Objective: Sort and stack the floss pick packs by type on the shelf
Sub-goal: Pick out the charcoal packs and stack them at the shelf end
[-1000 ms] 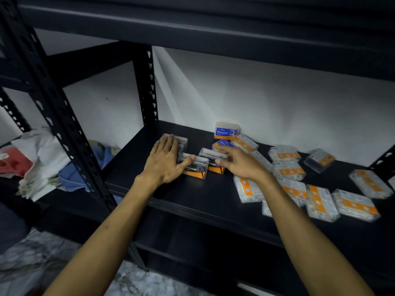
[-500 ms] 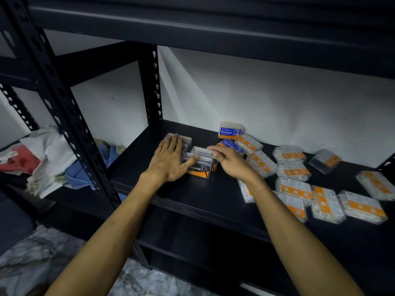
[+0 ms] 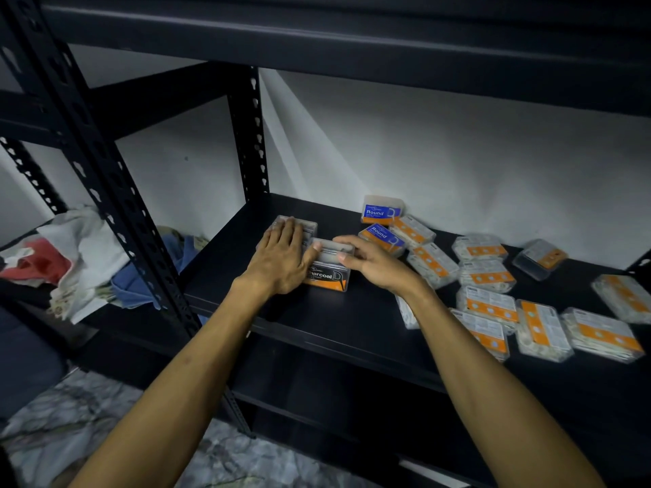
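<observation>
On the black shelf (image 3: pixel 317 322) a charcoal floss pack (image 3: pixel 329 276) with an orange strip stands on edge, a second like pack tight behind it. My left hand (image 3: pixel 281 258) lies flat on a clear-lidded pack (image 3: pixel 303 225), its thumb pressed to the charcoal pack's left end. My right hand (image 3: pixel 370 264) grips the charcoal packs from the top and right. Behind them are two blue Round packs, one (image 3: pixel 382 211) upright and one (image 3: pixel 382 236) tilted. Several orange-label packs (image 3: pixel 488 302) lie scattered to the right.
A slotted black upright (image 3: pixel 105 191) stands at the left front, and another post (image 3: pixel 253 135) at the back corner. Crumpled cloths (image 3: pixel 81 262) lie on the neighbouring shelf to the left. A shelf board (image 3: pixel 352 33) runs overhead. Marble floor shows below.
My right hand has slid the second charcoal pack leftward until it sits tight behind the front one. My left hand has stayed put, and its thumb now touches the packs.
</observation>
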`<state>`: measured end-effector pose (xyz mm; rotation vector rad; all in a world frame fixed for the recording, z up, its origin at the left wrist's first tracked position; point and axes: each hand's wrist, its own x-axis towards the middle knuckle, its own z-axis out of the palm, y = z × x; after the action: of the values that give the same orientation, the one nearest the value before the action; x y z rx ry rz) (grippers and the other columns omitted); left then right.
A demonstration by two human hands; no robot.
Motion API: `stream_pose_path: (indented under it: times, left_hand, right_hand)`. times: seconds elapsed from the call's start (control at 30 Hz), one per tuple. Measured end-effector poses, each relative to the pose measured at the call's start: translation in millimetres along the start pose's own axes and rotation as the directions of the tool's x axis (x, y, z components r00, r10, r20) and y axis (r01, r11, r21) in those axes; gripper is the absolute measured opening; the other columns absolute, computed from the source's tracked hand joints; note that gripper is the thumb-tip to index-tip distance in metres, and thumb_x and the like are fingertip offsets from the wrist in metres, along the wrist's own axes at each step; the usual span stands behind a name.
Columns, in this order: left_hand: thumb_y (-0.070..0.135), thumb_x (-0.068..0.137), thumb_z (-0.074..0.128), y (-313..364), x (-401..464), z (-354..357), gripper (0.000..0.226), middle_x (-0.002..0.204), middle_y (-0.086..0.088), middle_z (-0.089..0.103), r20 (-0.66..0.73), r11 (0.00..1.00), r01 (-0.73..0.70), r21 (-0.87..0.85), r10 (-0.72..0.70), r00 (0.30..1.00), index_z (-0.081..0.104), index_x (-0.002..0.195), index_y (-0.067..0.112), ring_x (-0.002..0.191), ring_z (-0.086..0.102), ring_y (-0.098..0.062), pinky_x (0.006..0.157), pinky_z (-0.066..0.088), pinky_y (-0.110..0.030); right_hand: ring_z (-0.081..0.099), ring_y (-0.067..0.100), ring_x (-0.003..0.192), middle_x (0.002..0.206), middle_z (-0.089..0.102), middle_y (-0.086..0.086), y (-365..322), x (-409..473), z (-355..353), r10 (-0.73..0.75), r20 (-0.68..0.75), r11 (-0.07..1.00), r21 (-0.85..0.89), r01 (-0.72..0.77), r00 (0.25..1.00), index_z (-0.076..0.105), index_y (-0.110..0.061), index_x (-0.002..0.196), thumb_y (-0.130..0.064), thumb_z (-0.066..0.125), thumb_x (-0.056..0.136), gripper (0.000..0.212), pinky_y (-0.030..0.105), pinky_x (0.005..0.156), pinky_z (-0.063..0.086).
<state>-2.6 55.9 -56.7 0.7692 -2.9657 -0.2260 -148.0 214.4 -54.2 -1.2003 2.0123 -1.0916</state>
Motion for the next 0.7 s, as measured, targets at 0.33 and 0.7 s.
stream_pose_path:
  times: [0.33, 0.7]
  left_hand:
    - [0.059, 0.101, 0.006, 3.3, -6.4, 7.0, 0.077, 0.164, -0.013, 0.017, -0.161, 1.000, 0.007, 0.009, -0.005, 0.987, 0.018, 0.157, 0.008, 0.153, 0.010, -0.026, 0.124, 0.007, -0.040]
    - [0.054, 0.104, 0.017, -23.5, 0.6, -13.9, 0.068, 0.163, -0.015, 0.020, -0.332, 0.980, -0.103, -0.168, 0.043, 0.942, 0.031, 0.153, 0.010, 0.152, 0.013, -0.027, 0.124, 0.012, -0.043]
  right_hand:
    - [0.057, 0.010, 0.120, 0.138, 0.053, 0.001, 2.9, -4.9, 4.4, -0.002, -0.015, 1.000, -0.026, 0.001, 1.000, 0.043, -0.028, 0.146, -0.042, 0.060, 0.095, 0.056, 0.036, 0.101, 0.051]
    - [0.053, 0.005, 0.118, 0.132, 0.054, -0.006, 4.0, -11.3, 6.9, -0.051, -0.057, 0.995, -0.091, 0.046, 0.997, 0.040, -0.025, 0.145, -0.021, 0.083, 0.078, 0.080, 0.020, 0.095, 0.045]
